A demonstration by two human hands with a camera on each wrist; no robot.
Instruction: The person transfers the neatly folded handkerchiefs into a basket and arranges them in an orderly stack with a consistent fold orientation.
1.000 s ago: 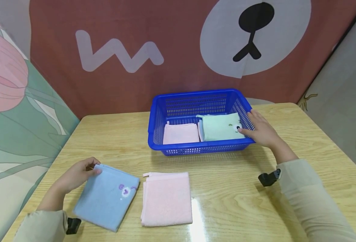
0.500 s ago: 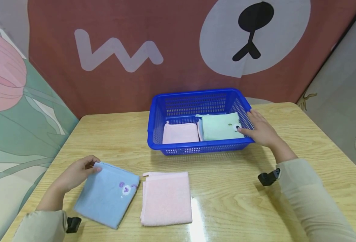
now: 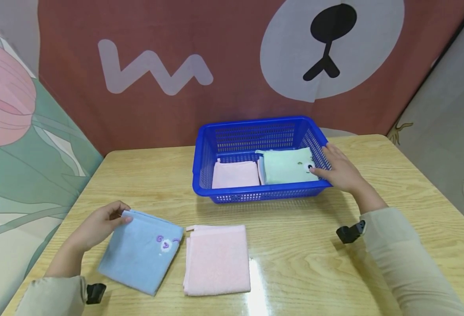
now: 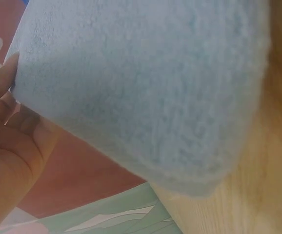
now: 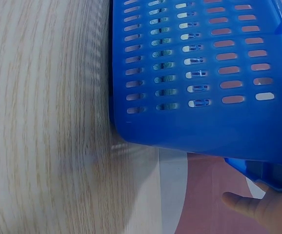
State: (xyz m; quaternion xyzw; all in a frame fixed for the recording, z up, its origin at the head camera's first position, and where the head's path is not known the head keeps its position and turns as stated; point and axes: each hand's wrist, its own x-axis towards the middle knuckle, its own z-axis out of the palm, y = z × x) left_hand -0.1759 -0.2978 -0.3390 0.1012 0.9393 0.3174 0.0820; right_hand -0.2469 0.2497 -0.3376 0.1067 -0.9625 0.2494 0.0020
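Observation:
My left hand [image 3: 101, 226] pinches the upper left corner of a folded light-blue towel [image 3: 137, 250] between thumb and fingers. The towel carries a small embroidered white and purple face, and it hangs tilted in the left wrist view. A folded pink towel [image 3: 218, 261] lies flat just right of it. My right hand [image 3: 342, 171] holds the right front corner of a blue plastic basket [image 3: 232, 192], thumb over the rim and fingers along the outer side. Inside the basket are a folded pink towel [image 3: 235, 174] and a green towel [image 3: 285, 166] with an embroidered face.
The basket stands at the back of the wooden table [image 3: 295, 254], near a brown curtain [image 3: 157, 109] with a bear print. A light-blue and pinkish edge [image 3: 261, 170] shows between the basket's two towels.
The blue towel has risen slightly in my left hand and its lower edge has shifted a little up and right. My right hand and the basket stay in place.

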